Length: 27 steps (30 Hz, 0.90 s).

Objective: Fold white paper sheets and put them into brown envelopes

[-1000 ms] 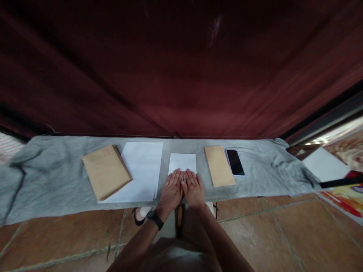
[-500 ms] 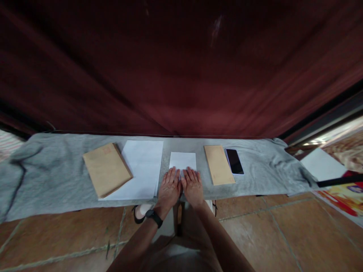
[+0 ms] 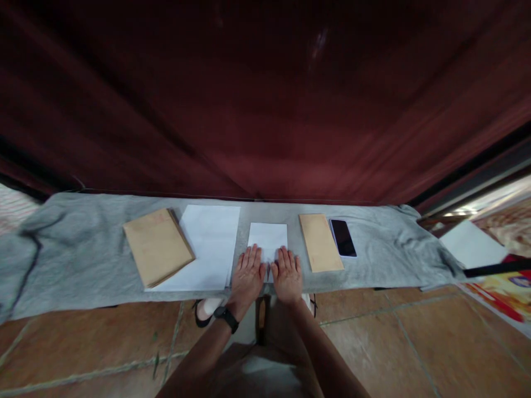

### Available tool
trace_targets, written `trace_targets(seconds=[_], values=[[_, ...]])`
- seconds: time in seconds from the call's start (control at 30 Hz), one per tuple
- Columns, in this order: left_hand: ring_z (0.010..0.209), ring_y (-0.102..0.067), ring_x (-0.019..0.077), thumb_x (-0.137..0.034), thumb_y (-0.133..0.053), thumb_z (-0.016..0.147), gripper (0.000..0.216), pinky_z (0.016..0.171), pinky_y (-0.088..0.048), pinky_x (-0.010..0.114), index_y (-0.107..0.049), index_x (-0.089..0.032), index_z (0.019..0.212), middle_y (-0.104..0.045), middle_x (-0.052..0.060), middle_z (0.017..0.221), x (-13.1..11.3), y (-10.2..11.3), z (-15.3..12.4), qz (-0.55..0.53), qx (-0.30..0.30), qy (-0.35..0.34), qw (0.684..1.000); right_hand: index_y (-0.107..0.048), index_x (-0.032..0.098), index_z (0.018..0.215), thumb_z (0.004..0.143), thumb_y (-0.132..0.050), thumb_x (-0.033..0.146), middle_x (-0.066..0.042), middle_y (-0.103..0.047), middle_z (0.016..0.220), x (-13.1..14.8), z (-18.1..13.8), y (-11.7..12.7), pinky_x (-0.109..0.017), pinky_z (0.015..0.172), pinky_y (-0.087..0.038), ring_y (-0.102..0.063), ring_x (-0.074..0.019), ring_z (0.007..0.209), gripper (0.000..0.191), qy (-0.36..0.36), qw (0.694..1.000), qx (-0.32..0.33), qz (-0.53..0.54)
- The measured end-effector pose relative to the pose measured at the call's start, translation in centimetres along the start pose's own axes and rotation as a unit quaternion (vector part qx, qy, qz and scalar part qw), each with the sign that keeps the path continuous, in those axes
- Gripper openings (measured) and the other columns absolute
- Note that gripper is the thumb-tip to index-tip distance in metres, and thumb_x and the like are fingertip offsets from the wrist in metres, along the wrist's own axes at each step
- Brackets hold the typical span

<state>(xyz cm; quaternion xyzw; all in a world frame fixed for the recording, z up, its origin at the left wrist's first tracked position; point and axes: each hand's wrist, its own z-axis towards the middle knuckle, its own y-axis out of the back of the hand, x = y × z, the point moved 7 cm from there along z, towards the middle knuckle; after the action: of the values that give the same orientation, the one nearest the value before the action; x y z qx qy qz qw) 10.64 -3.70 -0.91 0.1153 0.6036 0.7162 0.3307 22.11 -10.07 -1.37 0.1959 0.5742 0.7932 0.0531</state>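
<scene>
A small folded sheet of white paper (image 3: pixel 268 235) lies flat before me on the grey cloth. My left hand (image 3: pixel 248 276) rests flat on its left part, fingers stretched out. On the right part, my right hand (image 3: pixel 287 275) presses with its fingers straight and palm down. The paper's lower corners are partly covered by both hands. To the left is a larger stack of white paper (image 3: pixel 211 237), overlapped by a pile of brown envelopes (image 3: pixel 157 246). One single brown envelope (image 3: pixel 321 242) lies to the right of my right hand.
A smartphone (image 3: pixel 343 237) with a dark screen lies beside the single envelope. The grey cloth (image 3: pixel 385 243) covers a narrow surface backed by a dark red curtain (image 3: pixel 265 110). A white sheet (image 3: pixel 473 243) and a colourful printed package (image 3: pixel 504 290) are at the far right, above the tiled floor (image 3: pixel 373 337).
My right hand has slid right, away from my left hand, uncovering more of the paper between them. My left hand stays about where it was.
</scene>
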Motion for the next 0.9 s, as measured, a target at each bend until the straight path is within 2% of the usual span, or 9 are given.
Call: trace_targets(seconds=[0.1, 0.3, 0.4, 0.63, 0.9], values=[[0.149, -0.035, 0.0308, -0.029, -0.039, 0.099, 0.051, 0.122, -0.028, 0.052, -0.05, -0.012, 0.146, -0.044, 0.014, 0.158, -0.5, -0.2, 0.4, -0.001, 0.004, 0.013, 1.0, -0.046, 0.013, 0.151, 0.106, -0.04, 0.032, -0.012, -0.045, 0.156, 0.0, -0.1, 0.0, -0.049, 0.122, -0.021, -0.039, -0.0273, 0.145, 0.049, -0.007, 1.0, -0.004, 0.002], [0.15, -0.033, 0.0277, -0.027, -0.038, 0.099, 0.049, 0.122, -0.027, 0.052, -0.051, -0.022, 0.146, -0.042, 0.01, 0.16, -2.6, -1.0, 1.2, -0.024, 0.013, -0.02, 0.999, -0.049, 0.014, 0.149, 0.106, -0.035, 0.027, -0.01, -0.044, 0.157, 0.0, -0.2, -0.1, -0.049, 0.121, -0.021, -0.038, -0.0268, 0.146, 0.047, -0.001, 1.0, -0.003, -0.001], [0.151, -0.032, 0.0265, -0.028, -0.037, 0.1, 0.051, 0.122, -0.028, 0.052, -0.048, -0.02, 0.148, -0.04, 0.011, 0.16, -1.9, -1.0, 1.0, -0.016, -0.003, -0.004, 1.0, -0.047, 0.014, 0.15, 0.106, -0.035, 0.028, -0.011, -0.045, 0.156, -0.1, -0.2, -0.3, -0.05, 0.121, -0.022, -0.038, -0.0269, 0.146, 0.048, -0.003, 1.0, -0.004, -0.003], [0.149, -0.035, 0.0268, -0.032, -0.037, 0.1, 0.058, 0.122, -0.029, 0.048, -0.041, -0.007, 0.152, -0.04, 0.017, 0.158, 1.2, -0.5, -0.6, 0.009, -0.034, 0.029, 0.999, -0.042, 0.013, 0.153, 0.106, -0.033, 0.026, -0.01, -0.044, 0.157, 0.0, -0.2, -0.3, -0.049, 0.121, -0.022, -0.04, -0.0275, 0.145, 0.05, 0.01, 1.0, -0.022, -0.007], [0.147, -0.038, 0.0306, -0.036, -0.037, 0.1, 0.061, 0.119, -0.034, 0.05, -0.042, -0.003, 0.151, -0.044, 0.02, 0.155, 1.5, 0.1, -1.2, 0.015, -0.051, 0.028, 0.998, -0.043, 0.015, 0.153, 0.106, -0.035, 0.029, -0.01, -0.043, 0.158, -0.7, -0.8, -0.2, -0.05, 0.121, -0.021, -0.04, -0.0271, 0.145, 0.05, -0.001, 1.0, -0.017, -0.025]])
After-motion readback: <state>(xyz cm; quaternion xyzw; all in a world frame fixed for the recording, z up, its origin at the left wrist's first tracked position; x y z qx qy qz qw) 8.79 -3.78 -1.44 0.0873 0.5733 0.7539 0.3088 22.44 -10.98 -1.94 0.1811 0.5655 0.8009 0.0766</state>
